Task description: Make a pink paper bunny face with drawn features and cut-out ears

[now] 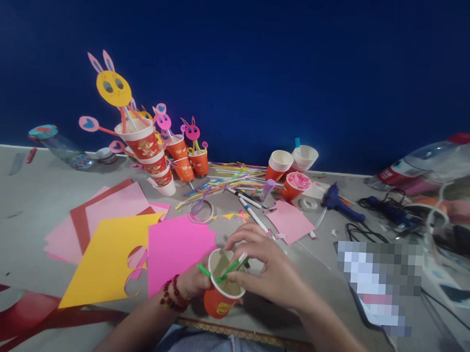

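Observation:
At the table's near edge, an orange-red paper cup (217, 301) with a white rim and yellow print stands slightly tilted, its mouth facing up. My left hand (196, 281) is wrapped round its left side, with a red bead bracelet at the wrist. A thin green straw-like stick (222, 276) crosses the inside of the cup, and one end pokes out over the left rim. My right hand (264, 264) reaches over the right rim, fingers bent and pinching at the green stick's right part, near a small white tip. The fingertips inside the cup are partly hidden.
Yellow paper (100, 253) and magenta paper (176, 246) lie to the left. Decorated cups with a rabbit face (113, 88) stand behind them. Stacked cups (280, 162), a tape roll (200, 211), a blue glue gun (339, 202) and a phone with a blurred screen (374, 288) are also here.

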`<state>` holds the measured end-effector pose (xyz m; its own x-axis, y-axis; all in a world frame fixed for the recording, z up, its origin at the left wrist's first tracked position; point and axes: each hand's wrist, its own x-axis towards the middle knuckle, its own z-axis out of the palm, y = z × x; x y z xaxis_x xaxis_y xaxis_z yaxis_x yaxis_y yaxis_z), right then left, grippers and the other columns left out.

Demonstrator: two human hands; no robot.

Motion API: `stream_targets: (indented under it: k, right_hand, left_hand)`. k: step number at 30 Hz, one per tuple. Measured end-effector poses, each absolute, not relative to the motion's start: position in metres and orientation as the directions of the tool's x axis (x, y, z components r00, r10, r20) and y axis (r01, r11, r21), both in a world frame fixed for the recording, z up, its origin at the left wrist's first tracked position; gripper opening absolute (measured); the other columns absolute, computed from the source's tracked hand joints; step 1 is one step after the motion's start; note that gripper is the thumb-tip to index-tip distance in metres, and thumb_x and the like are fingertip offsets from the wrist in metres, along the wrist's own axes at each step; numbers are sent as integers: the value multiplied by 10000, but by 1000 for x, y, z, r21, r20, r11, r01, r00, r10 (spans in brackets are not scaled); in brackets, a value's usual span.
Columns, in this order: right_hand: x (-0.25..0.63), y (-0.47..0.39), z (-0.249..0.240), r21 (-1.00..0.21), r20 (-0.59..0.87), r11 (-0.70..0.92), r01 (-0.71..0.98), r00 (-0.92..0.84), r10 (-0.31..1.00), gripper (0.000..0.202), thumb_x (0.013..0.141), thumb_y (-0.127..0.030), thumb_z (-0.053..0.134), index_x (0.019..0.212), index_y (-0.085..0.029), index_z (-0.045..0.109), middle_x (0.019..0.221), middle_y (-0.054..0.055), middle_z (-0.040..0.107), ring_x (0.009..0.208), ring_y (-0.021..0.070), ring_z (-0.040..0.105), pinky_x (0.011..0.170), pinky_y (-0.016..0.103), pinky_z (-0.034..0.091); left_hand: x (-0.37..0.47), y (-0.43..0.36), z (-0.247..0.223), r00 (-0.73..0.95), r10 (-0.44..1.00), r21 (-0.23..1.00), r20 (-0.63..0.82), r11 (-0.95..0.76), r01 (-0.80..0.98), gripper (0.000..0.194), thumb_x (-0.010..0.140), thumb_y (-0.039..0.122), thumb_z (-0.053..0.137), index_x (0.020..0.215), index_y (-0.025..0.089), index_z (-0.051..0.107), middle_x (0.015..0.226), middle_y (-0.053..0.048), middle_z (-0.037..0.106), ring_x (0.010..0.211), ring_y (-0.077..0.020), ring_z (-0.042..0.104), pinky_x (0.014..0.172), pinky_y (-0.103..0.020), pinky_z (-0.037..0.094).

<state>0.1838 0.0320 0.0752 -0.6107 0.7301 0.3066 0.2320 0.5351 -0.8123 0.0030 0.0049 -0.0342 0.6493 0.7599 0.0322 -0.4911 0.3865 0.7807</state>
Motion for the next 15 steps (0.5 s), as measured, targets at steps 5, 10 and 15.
stream_targets:
  k: [5,10,15]
  right_hand:
    - [184,32,76,-790,307,556,256,-621,721,189,720,-134,801,777,-229,648,1016,22,689,1024,241,593,954,407,438]
    - [188,35,79,-787,330,560,258,-592,735,148,778,-236,795,803,-223,650,1074,44,685,1050,233,604,977,403,444]
    - [189,35,79,-803,313,537,260,-583,750,167,820,-291,775,925,-228,661,1041,47,699,1015,225,623,953,386,461]
  left_hand:
    - [-2,1,-42,651,758,835,28,341,-433,728,589,726,801,1026,153,702,892,-63,701,843,-321,719,716,-375,553]
    - [-6,-3,-39,736,672,803,83,392,-449,763,685,763,726,1165,172,677,784,-53,706,777,-273,717,720,-358,537]
    - [-6,-2,-32,760,645,809,80,404,-427,751,679,788,707,1115,176,711,788,-77,714,780,-267,708,703,-340,531]
